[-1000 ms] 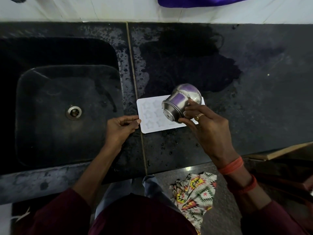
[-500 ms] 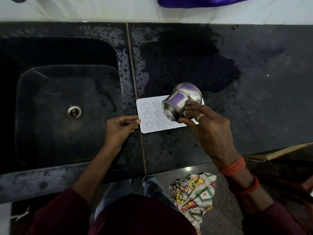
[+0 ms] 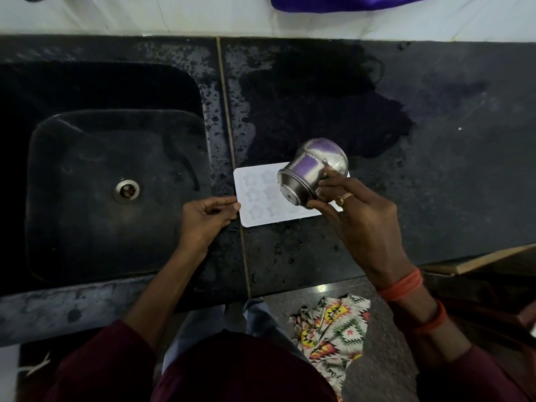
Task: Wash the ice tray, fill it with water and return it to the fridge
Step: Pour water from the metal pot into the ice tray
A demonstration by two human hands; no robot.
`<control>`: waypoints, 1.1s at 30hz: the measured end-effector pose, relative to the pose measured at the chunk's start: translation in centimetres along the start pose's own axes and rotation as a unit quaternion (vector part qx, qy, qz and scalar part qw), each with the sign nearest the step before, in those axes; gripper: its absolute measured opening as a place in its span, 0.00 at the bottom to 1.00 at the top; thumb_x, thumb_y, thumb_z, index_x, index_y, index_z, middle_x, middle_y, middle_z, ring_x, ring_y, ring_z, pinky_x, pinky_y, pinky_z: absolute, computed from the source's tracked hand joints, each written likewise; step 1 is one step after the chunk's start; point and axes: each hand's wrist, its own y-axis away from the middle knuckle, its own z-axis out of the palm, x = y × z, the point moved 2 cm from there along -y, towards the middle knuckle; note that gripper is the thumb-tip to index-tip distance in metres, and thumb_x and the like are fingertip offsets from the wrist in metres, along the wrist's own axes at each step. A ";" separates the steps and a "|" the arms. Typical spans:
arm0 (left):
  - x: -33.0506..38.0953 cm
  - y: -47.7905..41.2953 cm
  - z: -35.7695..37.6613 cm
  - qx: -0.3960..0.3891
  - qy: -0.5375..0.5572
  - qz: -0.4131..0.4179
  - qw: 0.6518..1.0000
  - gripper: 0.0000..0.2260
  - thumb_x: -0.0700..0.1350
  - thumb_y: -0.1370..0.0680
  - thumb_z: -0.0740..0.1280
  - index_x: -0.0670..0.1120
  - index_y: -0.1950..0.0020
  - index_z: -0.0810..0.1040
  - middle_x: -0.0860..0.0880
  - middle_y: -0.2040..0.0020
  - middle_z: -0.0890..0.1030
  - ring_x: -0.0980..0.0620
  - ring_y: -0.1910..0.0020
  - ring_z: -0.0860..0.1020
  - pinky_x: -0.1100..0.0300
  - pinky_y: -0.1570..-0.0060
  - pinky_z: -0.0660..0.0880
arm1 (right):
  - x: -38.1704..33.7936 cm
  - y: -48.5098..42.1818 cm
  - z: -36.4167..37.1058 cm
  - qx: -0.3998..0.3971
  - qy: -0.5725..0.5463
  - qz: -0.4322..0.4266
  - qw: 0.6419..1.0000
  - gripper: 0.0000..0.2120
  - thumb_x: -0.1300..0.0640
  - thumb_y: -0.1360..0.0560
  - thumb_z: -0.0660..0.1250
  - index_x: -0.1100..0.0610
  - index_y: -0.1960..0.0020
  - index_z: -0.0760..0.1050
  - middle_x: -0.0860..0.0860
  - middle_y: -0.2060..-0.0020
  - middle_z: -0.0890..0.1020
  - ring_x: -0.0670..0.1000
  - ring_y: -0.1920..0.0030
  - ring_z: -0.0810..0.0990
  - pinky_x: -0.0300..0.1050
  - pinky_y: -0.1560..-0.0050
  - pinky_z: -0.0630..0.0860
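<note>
A white ice tray (image 3: 261, 195) with star-shaped cells lies flat on the wet black counter (image 3: 435, 175), just right of the sink. My left hand (image 3: 207, 220) pinches the tray's near left corner. My right hand (image 3: 359, 216) grips a small steel pot (image 3: 311, 171) tipped on its side above the tray's right half, its mouth turned left and down toward the cells. The pot and my fingers hide the tray's right end.
A deep black sink (image 3: 116, 195) with a metal drain (image 3: 126, 190) fills the left. A white wall runs behind, with purple cloth (image 3: 348, 2) hanging at top. A patterned cloth (image 3: 333, 338) lies on the floor by my legs. A wooden board edge (image 3: 493, 256) juts at right.
The steel pot has barely shifted, staying tipped over the tray. My left hand keeps its hold on the corner.
</note>
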 end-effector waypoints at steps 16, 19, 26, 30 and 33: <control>0.2 0.1 0.1 0.002 0.000 0.003 1.000 0.05 0.39 0.26 0.77 0.48 0.53 0.86 0.52 0.66 0.86 0.60 0.67 0.82 0.69 0.64 0.78 | -0.3 1.2 0.0 -0.002 -0.020 0.034 0.999 0.10 0.61 0.31 0.79 0.64 0.53 0.84 0.57 0.50 0.86 0.53 0.43 0.84 0.50 0.44 0.81; 0.1 0.0 0.0 0.003 0.001 0.004 1.000 0.05 0.40 0.26 0.77 0.48 0.53 0.86 0.52 0.66 0.86 0.60 0.67 0.82 0.69 0.63 0.78 | -0.3 1.6 0.0 -0.018 -0.016 0.022 0.999 0.10 0.60 0.29 0.78 0.64 0.52 0.84 0.57 0.48 0.85 0.53 0.41 0.84 0.53 0.45 0.83; 0.2 0.1 0.1 0.001 0.003 0.004 1.000 0.05 0.39 0.25 0.77 0.47 0.51 0.86 0.52 0.64 0.86 0.60 0.66 0.82 0.70 0.63 0.77 | 0.9 3.3 1.3 -0.052 0.002 0.008 0.999 0.13 0.54 0.22 0.71 0.65 0.48 0.83 0.58 0.43 0.84 0.54 0.42 0.84 0.56 0.49 0.84; 0.2 0.2 0.1 0.000 0.002 0.004 1.000 0.05 0.39 0.25 0.77 0.47 0.51 0.86 0.52 0.64 0.87 0.60 0.65 0.82 0.70 0.63 0.77 | 0.6 3.7 1.2 -0.054 0.014 0.000 0.998 0.12 0.54 0.22 0.72 0.65 0.49 0.84 0.57 0.43 0.84 0.55 0.42 0.84 0.56 0.49 0.83; 0.2 0.2 0.2 0.003 0.000 0.004 1.000 0.05 0.39 0.25 0.77 0.47 0.51 0.86 0.53 0.65 0.86 0.60 0.66 0.82 0.69 0.63 0.78 | 0.2 3.6 0.9 -0.048 0.019 -0.002 0.999 0.11 0.56 0.24 0.73 0.65 0.49 0.84 0.58 0.43 0.84 0.55 0.42 0.84 0.56 0.50 0.84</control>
